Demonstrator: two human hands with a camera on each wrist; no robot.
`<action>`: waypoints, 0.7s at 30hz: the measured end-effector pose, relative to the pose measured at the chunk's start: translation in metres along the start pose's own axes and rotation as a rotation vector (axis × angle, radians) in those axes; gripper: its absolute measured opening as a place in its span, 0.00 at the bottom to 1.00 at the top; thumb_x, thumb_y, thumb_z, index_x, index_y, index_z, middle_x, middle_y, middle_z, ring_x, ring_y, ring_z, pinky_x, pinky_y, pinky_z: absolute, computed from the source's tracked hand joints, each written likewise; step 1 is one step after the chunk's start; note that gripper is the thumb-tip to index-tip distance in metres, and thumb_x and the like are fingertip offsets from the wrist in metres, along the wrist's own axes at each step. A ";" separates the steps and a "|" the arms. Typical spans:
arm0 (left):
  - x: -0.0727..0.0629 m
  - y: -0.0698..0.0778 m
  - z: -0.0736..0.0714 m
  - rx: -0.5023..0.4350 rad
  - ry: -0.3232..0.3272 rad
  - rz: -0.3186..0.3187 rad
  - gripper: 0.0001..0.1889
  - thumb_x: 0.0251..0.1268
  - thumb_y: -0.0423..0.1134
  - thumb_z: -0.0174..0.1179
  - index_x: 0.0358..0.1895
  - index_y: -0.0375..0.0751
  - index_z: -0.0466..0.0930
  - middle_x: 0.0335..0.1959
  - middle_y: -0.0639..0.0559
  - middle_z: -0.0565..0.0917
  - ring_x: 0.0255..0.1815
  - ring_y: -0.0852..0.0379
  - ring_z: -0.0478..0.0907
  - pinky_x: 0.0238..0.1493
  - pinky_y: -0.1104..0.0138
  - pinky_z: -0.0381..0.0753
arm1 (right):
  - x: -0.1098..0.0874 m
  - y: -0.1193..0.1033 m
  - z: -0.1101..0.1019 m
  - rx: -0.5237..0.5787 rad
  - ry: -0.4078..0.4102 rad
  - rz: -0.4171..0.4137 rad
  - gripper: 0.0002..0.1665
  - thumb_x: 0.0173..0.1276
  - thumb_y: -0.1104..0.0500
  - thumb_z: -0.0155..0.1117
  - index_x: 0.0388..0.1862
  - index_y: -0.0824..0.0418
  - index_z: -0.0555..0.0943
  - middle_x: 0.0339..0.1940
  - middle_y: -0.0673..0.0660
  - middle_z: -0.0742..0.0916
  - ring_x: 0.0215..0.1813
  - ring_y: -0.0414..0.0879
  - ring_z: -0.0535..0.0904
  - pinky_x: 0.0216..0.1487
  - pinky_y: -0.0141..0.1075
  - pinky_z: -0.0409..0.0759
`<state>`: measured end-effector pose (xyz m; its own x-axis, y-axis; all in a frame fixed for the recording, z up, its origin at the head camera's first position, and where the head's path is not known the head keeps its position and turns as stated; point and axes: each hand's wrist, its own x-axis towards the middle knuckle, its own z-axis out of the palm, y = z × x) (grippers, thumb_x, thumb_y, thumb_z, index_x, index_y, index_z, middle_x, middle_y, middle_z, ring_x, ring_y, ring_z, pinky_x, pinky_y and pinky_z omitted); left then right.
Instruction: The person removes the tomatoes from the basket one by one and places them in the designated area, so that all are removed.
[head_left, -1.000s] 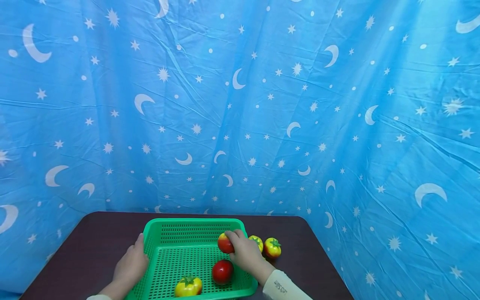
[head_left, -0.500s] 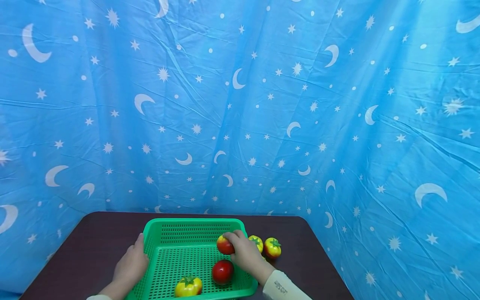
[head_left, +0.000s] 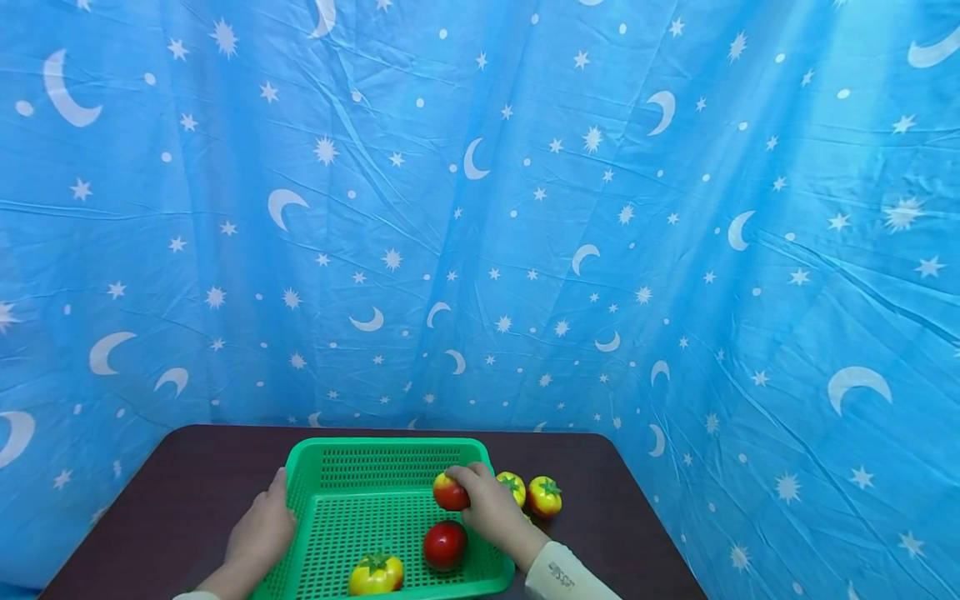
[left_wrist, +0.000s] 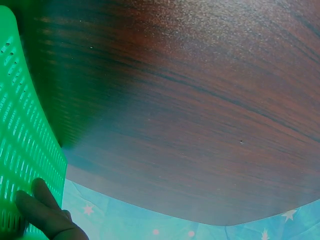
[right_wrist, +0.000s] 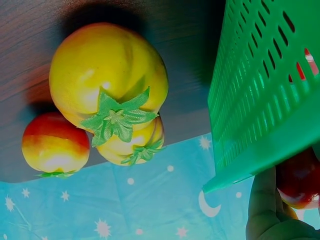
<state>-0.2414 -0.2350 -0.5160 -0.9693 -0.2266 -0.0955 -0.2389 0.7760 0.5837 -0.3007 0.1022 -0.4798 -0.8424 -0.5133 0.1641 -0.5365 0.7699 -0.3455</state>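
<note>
and here is the right hand (head_left: 491, 504), reaching over the right side of the green basket (head_left: 390, 443), thumb and fingers clamped on a red-and-yellow fruit (head_left: 450, 493). that fruit is inside the rim, near the far right corner; whether its underside touches the mesh floor, i can't tell. across on the other flank, the left hand (head_left: 262, 529) lays its fingers against the basket's outer left wall, fairly straight, bracing by the look of it; good support, because a light-looking basket like this could slide if the right wrist bumps it. just nearer the camera sits a round red fruit (head_left: 445, 546), and to its left a yellow fruit with a green leafy top (head_left: 377, 577) by the near wall. so the handling to favour here, i'd say: keep the right forearm clear of the rim, hold the fruit low over the mesh, and spread the fingers gently rather than flicking them, since that red neighbour could well roll if knocked. outside, on the dark tabletop (head_left: 187, 500), the right wrist view picks out three more leaf-topped fruits (right_wrist: 110, 70) grouped beside the basket's right wall; the elbow and sleeve (head_left: 566, 575) want some care around those.
</note>
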 end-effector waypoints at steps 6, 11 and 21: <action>0.000 0.000 0.001 0.001 0.001 -0.005 0.38 0.71 0.30 0.49 0.78 0.23 0.40 0.61 0.19 0.69 0.48 0.31 0.78 0.35 0.51 0.78 | 0.000 0.001 0.000 0.020 -0.008 0.006 0.42 0.53 0.74 0.70 0.65 0.46 0.77 0.59 0.56 0.80 0.40 0.42 0.81 0.36 0.32 0.81; 0.000 0.001 0.000 0.002 0.000 -0.008 0.38 0.70 0.30 0.49 0.78 0.23 0.40 0.62 0.19 0.69 0.49 0.30 0.78 0.36 0.51 0.79 | 0.000 0.000 0.000 0.033 -0.011 0.018 0.41 0.52 0.73 0.71 0.65 0.45 0.77 0.59 0.56 0.80 0.42 0.44 0.82 0.38 0.34 0.83; -0.001 0.002 0.000 0.000 0.005 -0.001 0.38 0.70 0.29 0.48 0.77 0.22 0.40 0.60 0.19 0.70 0.49 0.31 0.78 0.35 0.51 0.79 | 0.001 -0.001 -0.001 0.062 -0.025 0.035 0.40 0.54 0.72 0.72 0.65 0.47 0.77 0.59 0.57 0.80 0.46 0.47 0.82 0.43 0.38 0.85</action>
<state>-0.2406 -0.2338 -0.5146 -0.9688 -0.2302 -0.0919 -0.2397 0.7759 0.5835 -0.3011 0.1017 -0.4786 -0.8584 -0.4966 0.1282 -0.5021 0.7628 -0.4075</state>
